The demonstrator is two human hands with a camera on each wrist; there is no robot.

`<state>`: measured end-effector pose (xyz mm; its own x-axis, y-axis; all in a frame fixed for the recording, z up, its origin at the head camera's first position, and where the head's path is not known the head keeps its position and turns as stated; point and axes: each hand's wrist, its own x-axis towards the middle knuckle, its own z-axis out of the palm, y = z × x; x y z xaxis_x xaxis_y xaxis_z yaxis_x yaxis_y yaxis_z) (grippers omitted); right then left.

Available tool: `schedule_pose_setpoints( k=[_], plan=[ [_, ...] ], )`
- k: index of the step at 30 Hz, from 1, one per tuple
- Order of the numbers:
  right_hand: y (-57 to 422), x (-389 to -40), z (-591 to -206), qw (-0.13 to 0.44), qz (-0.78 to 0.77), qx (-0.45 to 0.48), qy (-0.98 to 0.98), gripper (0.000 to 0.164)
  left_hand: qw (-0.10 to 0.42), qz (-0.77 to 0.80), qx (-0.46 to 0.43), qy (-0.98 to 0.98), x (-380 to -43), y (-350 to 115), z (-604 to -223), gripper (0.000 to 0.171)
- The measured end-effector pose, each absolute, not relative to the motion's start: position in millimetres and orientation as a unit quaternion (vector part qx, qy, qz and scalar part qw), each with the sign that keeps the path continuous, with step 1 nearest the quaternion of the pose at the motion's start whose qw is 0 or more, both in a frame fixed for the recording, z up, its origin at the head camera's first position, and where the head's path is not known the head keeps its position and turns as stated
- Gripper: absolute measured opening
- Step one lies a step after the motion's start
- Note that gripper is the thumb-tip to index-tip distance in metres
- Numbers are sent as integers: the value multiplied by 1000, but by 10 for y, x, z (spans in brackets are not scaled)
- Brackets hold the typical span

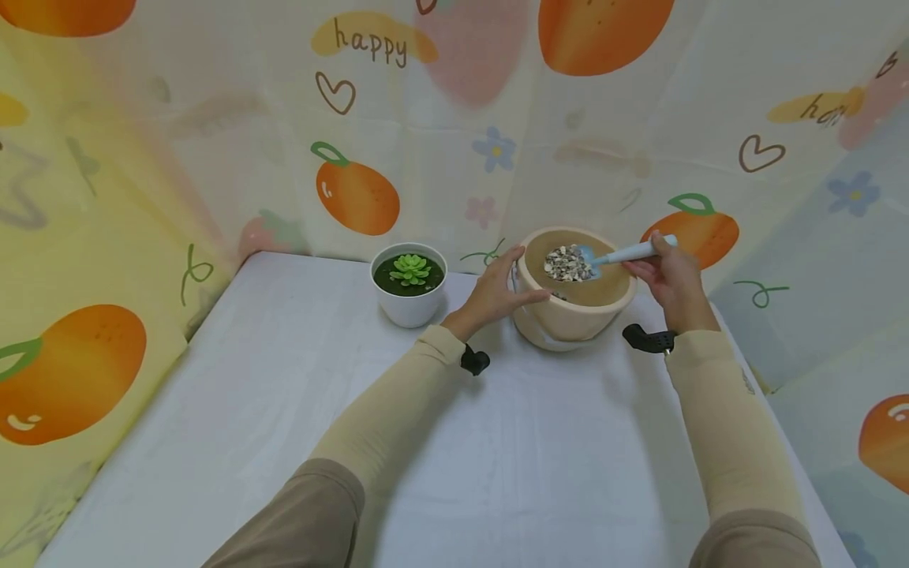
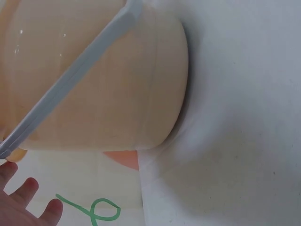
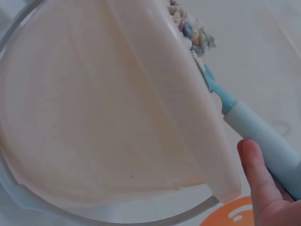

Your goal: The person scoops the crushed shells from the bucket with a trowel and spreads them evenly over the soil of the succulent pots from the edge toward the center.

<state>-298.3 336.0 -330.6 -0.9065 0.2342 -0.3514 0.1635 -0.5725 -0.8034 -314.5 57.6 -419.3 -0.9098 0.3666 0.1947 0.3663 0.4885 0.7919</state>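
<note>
A beige bucket point(image 1: 568, 315) with a grey carrying handle point(image 2: 70, 87) stands toward the back right of the table. My left hand point(image 1: 493, 292) spans its left side with spread fingers, thumb at the front rim and fingertips by the far left rim. In my right hand point(image 1: 671, 276) I grip the pale blue handle of a small shovel point(image 1: 628, 253). Its blade carries a heap of mixed pebbles point(image 1: 567, 263) over the bucket's mouth. A few more pebbles point(image 1: 559, 297) show inside, by the front rim; the rim hides part of the inside.
Left of the bucket stands a white pot point(image 1: 408, 308) with a green succulent point(image 1: 410, 270) in dark soil. A white cloth point(image 1: 511, 465) covers the table. Printed curtains point(image 1: 440, 134) hang close behind and along both sides.
</note>
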Motion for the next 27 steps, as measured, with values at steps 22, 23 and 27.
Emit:
schedule_pose_setpoints(
  k=[22, 23, 27],
  plan=[
    [3292, -2914, -3407, 85, 870, -212, -438, 27, -10, 474, 211, 855, -3100, 537, -4196, 95],
    [3291, -2912, -3407, 87, 870, -212, -437, 26, -10, 472, 212, 856, -3101, 535, -4191, 94],
    [3286, -2906, -3410, 92, 871, -210, -435, 23, -12, 466, 215, 858, -3099, 524, -4172, 94]
  ],
)
